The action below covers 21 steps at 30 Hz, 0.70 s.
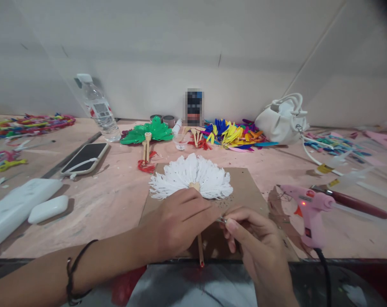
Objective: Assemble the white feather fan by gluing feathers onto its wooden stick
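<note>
A white feather fan (174, 177) with a wooden handle (200, 251) lies on a brown cardboard sheet (249, 183) in front of me. My left hand (180, 219) is closed over the handle, below the feathers. Its fingertips point towards my right hand, and what they grip is hidden. My right hand (260, 238) is closed in a pinch beside it, with thumb and finger on a small shiny metal piece (222, 219). That piece lies between the two hands and is too small to name. Dark specks are scattered on the cardboard near the fan's right edge.
At right lie a pink glue gun (308, 209) with a lit lamp and a dark-red-handled tool (359, 204). Behind are green feathers (148, 132), coloured feathers (231, 134) and a white bag (278, 121). A bottle (100, 111), phone (86, 158) and white case (48, 209) are at left.
</note>
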Motion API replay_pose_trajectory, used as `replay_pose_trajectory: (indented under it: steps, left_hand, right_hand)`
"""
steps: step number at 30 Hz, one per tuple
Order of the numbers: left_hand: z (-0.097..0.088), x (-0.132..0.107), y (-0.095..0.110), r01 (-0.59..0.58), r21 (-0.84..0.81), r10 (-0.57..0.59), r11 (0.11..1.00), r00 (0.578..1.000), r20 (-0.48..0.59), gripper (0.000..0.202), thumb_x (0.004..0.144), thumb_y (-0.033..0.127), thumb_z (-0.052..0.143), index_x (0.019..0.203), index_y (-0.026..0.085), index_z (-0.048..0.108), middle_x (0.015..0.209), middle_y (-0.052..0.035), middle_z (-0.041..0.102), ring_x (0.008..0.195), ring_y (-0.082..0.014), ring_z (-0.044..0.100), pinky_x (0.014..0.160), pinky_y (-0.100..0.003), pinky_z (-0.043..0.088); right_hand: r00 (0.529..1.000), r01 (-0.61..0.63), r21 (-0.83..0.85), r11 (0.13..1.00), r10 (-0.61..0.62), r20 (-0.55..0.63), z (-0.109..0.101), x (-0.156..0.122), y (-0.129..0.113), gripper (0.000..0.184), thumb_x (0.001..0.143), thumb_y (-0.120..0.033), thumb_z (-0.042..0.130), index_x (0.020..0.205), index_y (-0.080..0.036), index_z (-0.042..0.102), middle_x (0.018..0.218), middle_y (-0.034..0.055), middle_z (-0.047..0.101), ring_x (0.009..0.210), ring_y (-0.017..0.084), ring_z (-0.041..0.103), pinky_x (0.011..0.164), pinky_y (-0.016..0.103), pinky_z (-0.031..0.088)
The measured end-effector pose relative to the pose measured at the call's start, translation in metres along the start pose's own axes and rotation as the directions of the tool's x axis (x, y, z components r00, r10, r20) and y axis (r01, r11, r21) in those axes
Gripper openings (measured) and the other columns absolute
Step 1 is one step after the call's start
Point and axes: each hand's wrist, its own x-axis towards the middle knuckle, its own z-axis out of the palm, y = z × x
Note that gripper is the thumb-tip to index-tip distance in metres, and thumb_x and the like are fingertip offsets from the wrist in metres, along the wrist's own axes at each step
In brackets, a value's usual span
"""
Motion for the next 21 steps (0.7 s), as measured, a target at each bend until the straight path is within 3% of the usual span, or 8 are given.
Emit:
replay_pose_trajectory:
  steps: [4, 12, 16, 18, 21]
  left_hand:
    - [-0.002, 0.002, -0.001, -0.121, 0.136, 0.135, 0.983, 0.986, -0.098, 0.019, 0.095, 0.014, 0.067, 0.112, 0.006, 0.065, 0.088, -0.0106, 0.071, 0.083, -0.0222, 0.064, 0.075, -0.038, 0.055]
    - [-0.016, 0.012, 0.004, -0.260, 0.265, 0.272, 0.929, 0.962, -0.009, 0.018, 0.096, 0.010, 0.063, 0.109, 0.000, 0.069, 0.086, -0.0129, 0.074, 0.075, -0.0229, 0.069, 0.062, -0.036, 0.059]
    - [-0.013, 0.009, 0.006, -0.205, 0.297, 0.235, 0.933, 0.970, -0.069, 0.020, 0.099, 0.012, 0.057, 0.113, 0.003, 0.067, 0.088, -0.0109, 0.075, 0.072, -0.0218, 0.069, 0.060, -0.035, 0.059]
    - [-0.011, 0.006, 0.007, -0.167, 0.279, 0.198, 0.946, 0.976, -0.086, 0.019, 0.099, 0.012, 0.054, 0.114, 0.005, 0.065, 0.087, -0.0099, 0.074, 0.070, -0.0209, 0.068, 0.057, -0.034, 0.056]
    - [-0.008, 0.003, 0.008, -0.092, 0.152, 0.106, 0.984, 0.991, -0.084, 0.019, 0.101, 0.012, 0.051, 0.113, 0.007, 0.065, 0.085, -0.0092, 0.073, 0.069, -0.0200, 0.067, 0.057, -0.032, 0.051]
  right_hand:
    - [0.997, -0.072, 0.018, 0.997, 0.072, 0.013, -0.001, -0.001, 0.000, 0.013, 0.089, -0.035, 0.080, 0.083, -0.024, 0.076, 0.068, -0.0009, 0.065, 0.055, 0.008, 0.058, 0.047, 0.013, 0.048]
    - [0.995, -0.101, 0.039, 0.994, 0.100, 0.023, -0.005, 0.000, 0.000, 0.016, 0.088, -0.038, 0.081, 0.080, -0.024, 0.076, 0.065, -0.0008, 0.063, 0.053, 0.007, 0.056, 0.044, 0.011, 0.045]
    - [0.998, -0.067, 0.007, 0.998, 0.067, -0.002, 0.004, -0.001, 0.001, 0.016, 0.091, -0.039, 0.078, 0.085, -0.024, 0.077, 0.069, 0.0001, 0.064, 0.057, 0.009, 0.059, 0.046, 0.014, 0.047]
    - [0.997, -0.022, -0.056, 0.998, 0.018, -0.069, 0.007, -0.007, 0.001, 0.016, 0.097, -0.039, 0.070, 0.093, -0.024, 0.076, 0.074, 0.0008, 0.064, 0.060, 0.010, 0.059, 0.048, 0.016, 0.046]
    - [0.963, 0.088, -0.247, 0.965, -0.146, -0.226, -0.015, -0.026, 0.001, 0.022, 0.101, -0.038, 0.062, 0.095, -0.021, 0.073, 0.083, 0.0034, 0.064, 0.065, 0.012, 0.056, 0.052, 0.020, 0.044]
